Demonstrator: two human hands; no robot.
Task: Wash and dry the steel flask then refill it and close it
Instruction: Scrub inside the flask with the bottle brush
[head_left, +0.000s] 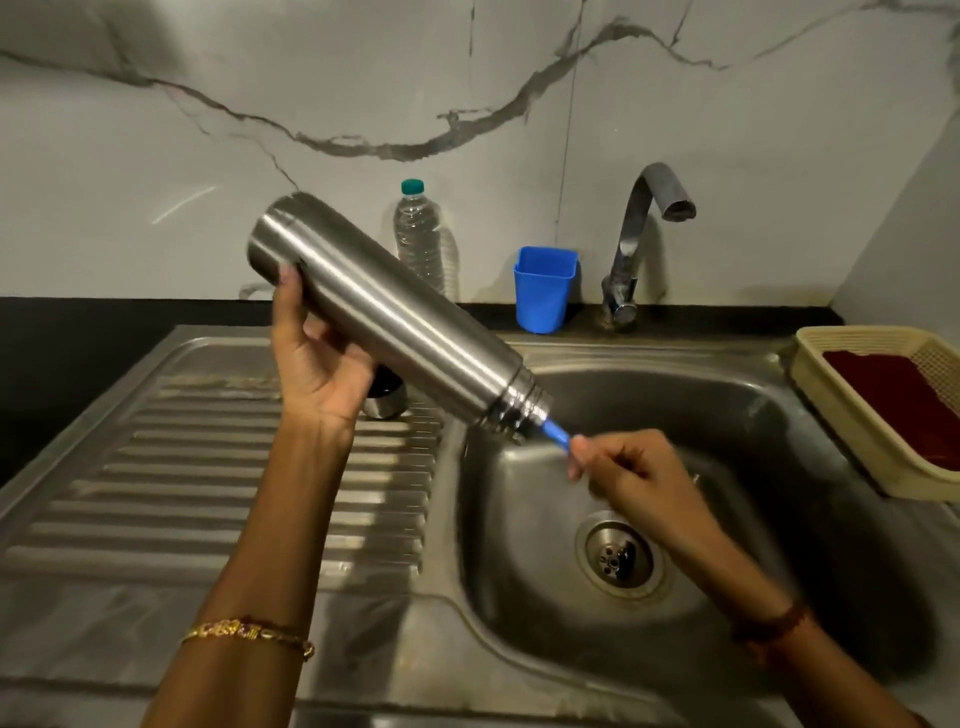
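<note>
Flask (384, 312) tilted above the sink (727, 405), mouth down. Left hand (317, 364) fingers curled round its upper body. Right hand (618, 467) pinches a blue brush handle (556, 435) entering the mouth.

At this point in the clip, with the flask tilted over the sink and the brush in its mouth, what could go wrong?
1. The left hand holds the steel flask only near its base; wet steel could slip into the sink.
2. The right hand pinches just the end of the blue brush handle, so it could slip out of the fingers.
3. The flask cap sits on the drainboard beside the basin, where an arm could knock it.
</note>
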